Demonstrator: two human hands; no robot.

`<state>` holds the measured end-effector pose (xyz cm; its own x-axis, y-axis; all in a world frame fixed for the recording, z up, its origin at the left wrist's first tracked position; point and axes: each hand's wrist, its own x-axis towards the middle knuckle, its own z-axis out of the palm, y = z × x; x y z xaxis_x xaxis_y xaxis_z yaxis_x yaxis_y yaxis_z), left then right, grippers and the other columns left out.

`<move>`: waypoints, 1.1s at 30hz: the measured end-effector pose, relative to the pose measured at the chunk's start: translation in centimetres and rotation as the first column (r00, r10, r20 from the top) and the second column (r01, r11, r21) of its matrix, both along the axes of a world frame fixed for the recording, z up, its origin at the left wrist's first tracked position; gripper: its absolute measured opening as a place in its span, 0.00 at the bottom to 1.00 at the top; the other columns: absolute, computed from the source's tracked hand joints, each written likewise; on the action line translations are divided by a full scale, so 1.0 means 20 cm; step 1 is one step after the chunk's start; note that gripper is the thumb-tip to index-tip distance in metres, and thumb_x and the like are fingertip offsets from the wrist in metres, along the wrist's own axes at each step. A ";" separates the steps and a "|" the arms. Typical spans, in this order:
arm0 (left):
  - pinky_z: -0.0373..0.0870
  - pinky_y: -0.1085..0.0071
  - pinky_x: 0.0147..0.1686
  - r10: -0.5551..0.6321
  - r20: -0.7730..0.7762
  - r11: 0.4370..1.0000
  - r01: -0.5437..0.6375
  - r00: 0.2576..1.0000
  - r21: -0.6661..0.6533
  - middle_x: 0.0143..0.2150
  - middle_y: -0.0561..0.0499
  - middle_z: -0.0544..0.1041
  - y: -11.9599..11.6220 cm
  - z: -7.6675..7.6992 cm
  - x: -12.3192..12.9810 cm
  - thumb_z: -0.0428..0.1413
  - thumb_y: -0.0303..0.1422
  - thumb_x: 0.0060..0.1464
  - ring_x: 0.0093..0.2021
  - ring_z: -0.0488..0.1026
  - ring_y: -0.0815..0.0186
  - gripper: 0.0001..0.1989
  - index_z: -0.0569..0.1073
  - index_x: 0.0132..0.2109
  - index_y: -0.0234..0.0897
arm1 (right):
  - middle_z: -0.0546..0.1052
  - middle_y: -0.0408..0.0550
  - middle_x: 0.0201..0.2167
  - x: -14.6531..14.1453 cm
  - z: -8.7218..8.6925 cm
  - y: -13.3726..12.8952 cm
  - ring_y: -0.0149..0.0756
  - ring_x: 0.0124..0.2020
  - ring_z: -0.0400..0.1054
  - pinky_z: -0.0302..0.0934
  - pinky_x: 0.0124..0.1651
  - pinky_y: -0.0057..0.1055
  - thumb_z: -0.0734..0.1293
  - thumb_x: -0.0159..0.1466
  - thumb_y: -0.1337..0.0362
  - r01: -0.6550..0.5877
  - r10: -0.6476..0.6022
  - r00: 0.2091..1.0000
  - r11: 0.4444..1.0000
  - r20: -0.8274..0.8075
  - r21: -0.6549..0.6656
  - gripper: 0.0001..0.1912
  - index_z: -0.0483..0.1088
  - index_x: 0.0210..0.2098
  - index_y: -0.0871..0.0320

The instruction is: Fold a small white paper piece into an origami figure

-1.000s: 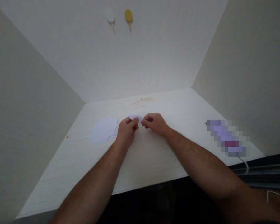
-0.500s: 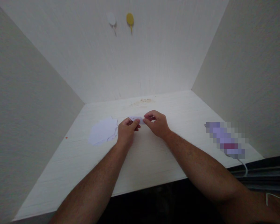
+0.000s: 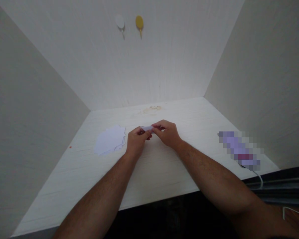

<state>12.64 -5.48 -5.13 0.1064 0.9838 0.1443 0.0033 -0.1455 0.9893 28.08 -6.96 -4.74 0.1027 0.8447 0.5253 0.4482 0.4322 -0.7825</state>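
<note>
A small folded piece of white paper (image 3: 147,128) is held between both hands above the middle of the white table (image 3: 154,172). My left hand (image 3: 137,139) pinches its left part, thumb on the near side. My right hand (image 3: 167,133) grips the right end between thumb and fingers. Part of the paper is hidden by the fingers. To the left of my left hand lies a loose pile of white paper sheets (image 3: 109,139) with uneven edges.
A blurred-out purplish object (image 3: 238,149) with a white cable (image 3: 260,179) lies at the table's right. A white hook (image 3: 120,22) and a yellow hook (image 3: 139,22) are on the back wall (image 3: 164,66). Side walls stand left and right. A small red speck (image 3: 70,147) is at the left.
My hands have come slightly closer together, the right one shifting left. The paper between them is tilted differently and shows as a narrower strip.
</note>
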 end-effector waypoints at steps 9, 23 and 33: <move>0.63 0.74 0.21 0.037 -0.145 0.999 -0.040 0.989 -0.019 0.21 0.49 0.76 -0.04 0.06 0.02 0.63 0.34 0.46 0.20 0.70 0.69 0.07 0.78 0.28 0.34 | 0.78 0.44 0.28 0.00 -0.01 0.00 0.31 0.30 0.70 0.64 0.36 0.29 0.68 0.59 0.65 0.023 -0.025 0.988 1.000 0.153 0.018 0.04 0.76 0.31 0.55; 0.63 0.75 0.19 0.031 -0.217 0.999 -0.036 0.976 -0.019 0.19 0.49 0.76 -0.04 0.06 0.01 0.60 0.36 0.48 0.18 0.70 0.68 0.08 0.78 0.27 0.35 | 0.77 0.45 0.28 0.00 0.00 -0.01 0.32 0.31 0.69 0.63 0.37 0.30 0.68 0.59 0.66 -0.022 0.010 0.981 0.998 0.193 0.057 0.04 0.74 0.28 0.56; 0.67 0.73 0.22 0.006 -0.129 0.996 -0.017 0.992 -0.090 0.19 0.48 0.76 -0.03 0.04 0.01 0.59 0.37 0.48 0.20 0.72 0.66 0.09 0.77 0.27 0.34 | 0.78 0.46 0.28 0.01 0.00 0.00 0.32 0.33 0.70 0.63 0.39 0.30 0.67 0.60 0.66 -0.089 0.056 0.970 0.987 0.237 0.131 0.05 0.75 0.28 0.56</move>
